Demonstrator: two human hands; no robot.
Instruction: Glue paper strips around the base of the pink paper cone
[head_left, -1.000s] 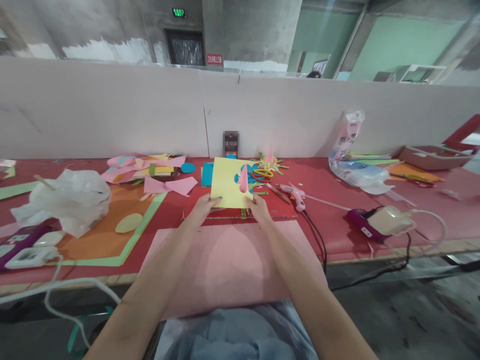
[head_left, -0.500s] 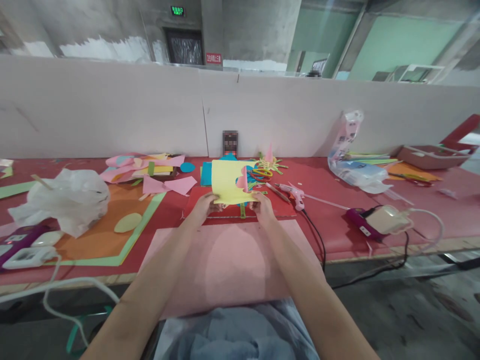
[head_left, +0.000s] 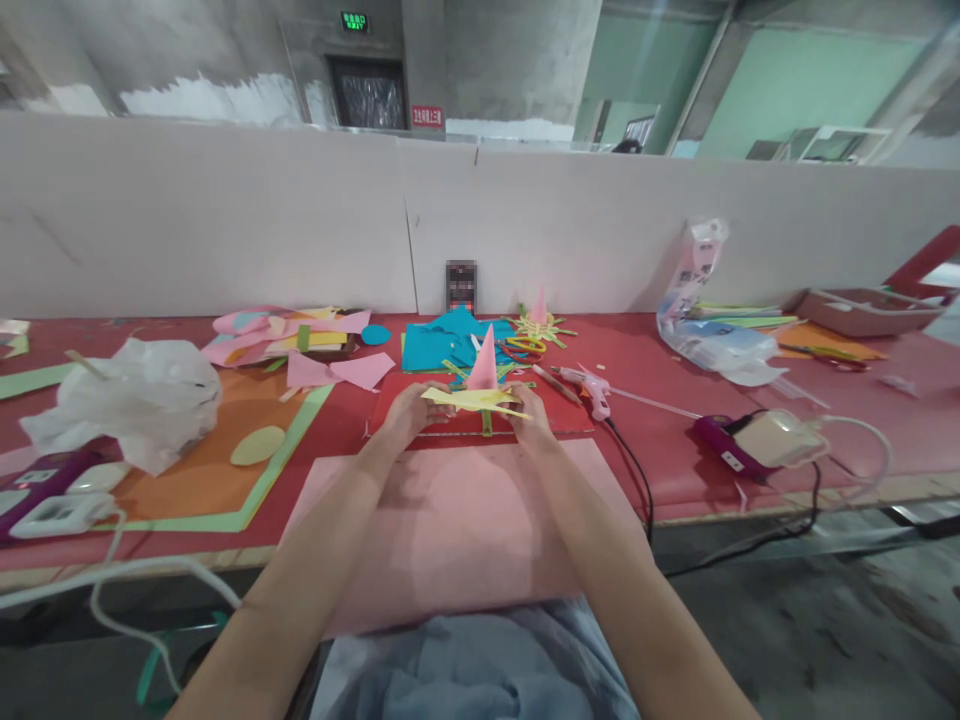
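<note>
A piece of yellow paper (head_left: pixel 474 400), seen nearly edge-on, spans between my two hands. My left hand (head_left: pixel 409 412) grips its left end and my right hand (head_left: pixel 531 408) its right end. Just behind the paper stands a pink paper cone (head_left: pixel 484 362) with green and yellow strips spread about its base. A red board (head_left: pixel 390 393) lies under my hands and the cone. Closer to me is a large pink sheet (head_left: pixel 457 520). Fingers and paper partly hide the cone's base.
Scissors (head_left: pixel 525 347) and blue sheets (head_left: pixel 424 350) lie behind the cone. To the right are a pink glue gun (head_left: pixel 595 390) with a black cord and a purple power strip (head_left: pixel 731 447). A crumpled plastic bag (head_left: pixel 142 395) sits left. A white partition (head_left: pixel 300 220) stands behind the table.
The yellow paper, upright with its broad face and curved cutout showing, has tipped down nearly flat. The pink cone behind it has come into view. Both hands stay in about the same place.
</note>
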